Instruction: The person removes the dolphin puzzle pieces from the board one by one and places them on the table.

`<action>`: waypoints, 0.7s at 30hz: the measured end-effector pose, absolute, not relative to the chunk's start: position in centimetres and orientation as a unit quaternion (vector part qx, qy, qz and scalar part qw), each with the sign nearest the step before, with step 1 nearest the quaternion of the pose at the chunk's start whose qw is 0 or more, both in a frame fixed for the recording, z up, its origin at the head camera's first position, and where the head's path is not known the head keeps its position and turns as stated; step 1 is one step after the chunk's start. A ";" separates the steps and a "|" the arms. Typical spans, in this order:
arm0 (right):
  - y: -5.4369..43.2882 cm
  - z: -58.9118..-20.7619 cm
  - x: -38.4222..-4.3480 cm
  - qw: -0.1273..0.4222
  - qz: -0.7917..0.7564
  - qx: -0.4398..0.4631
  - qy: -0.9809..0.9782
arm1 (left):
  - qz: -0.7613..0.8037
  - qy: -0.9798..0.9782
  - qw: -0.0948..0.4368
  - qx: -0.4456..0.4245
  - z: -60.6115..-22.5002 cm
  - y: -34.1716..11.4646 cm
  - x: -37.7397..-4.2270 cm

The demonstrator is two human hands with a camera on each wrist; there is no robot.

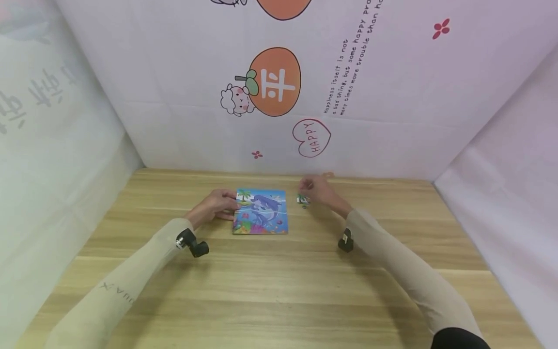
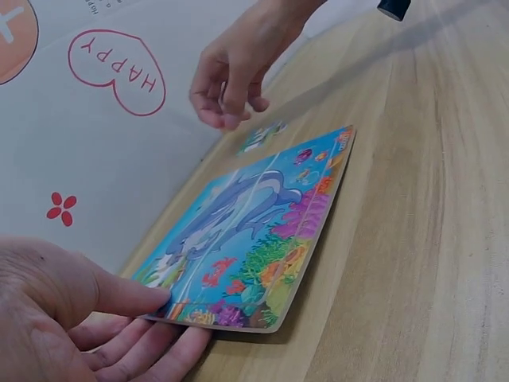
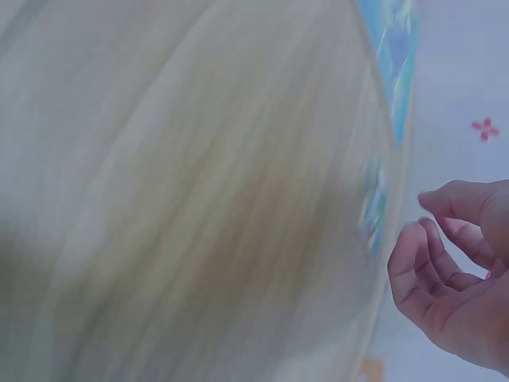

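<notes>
A dolphin picture puzzle (image 1: pixel 261 213), flat and squarish with pale seams across it, lies on the wooden table. My left hand (image 1: pixel 216 203) grips its left edge; in the left wrist view the thumb (image 2: pixel 141 298) rests on top and the other fingers are tucked under, that edge lifted slightly. To the right of the board lies a small palm-tree picture piece (image 1: pixel 302 199), also visible in the left wrist view as a small flat piece (image 2: pixel 261 138). My right hand (image 1: pixel 317 189) hovers just over that piece, fingers bent, with a gap between thumb and fingertips in the right wrist view.
A white printed cloth (image 1: pixel 196 135) rises behind the table's back edge, and pale cloth walls (image 1: pixel 501 126) stand at both sides. The wooden table (image 1: pixel 279 291) stretches toward me. Each wrist carries a small black camera (image 1: pixel 192 243).
</notes>
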State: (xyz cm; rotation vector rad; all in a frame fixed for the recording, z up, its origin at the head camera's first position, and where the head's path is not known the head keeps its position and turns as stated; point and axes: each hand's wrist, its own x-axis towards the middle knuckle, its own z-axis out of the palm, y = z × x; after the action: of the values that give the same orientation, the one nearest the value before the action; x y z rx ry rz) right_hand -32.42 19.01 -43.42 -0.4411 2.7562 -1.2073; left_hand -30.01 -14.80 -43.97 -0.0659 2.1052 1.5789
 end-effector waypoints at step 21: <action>11.9 -43.0 -31.2 0.090 -0.336 -0.230 0.909 | 0.587 0.772 0.243 0.017 -43.8 -13.6 -29.3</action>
State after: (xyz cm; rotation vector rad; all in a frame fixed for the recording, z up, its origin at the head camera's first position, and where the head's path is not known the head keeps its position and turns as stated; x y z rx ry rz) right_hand -31.24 11.90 -43.04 -0.6849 2.7032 -0.9985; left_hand -29.30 -13.64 -43.75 0.0478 2.1099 1.6041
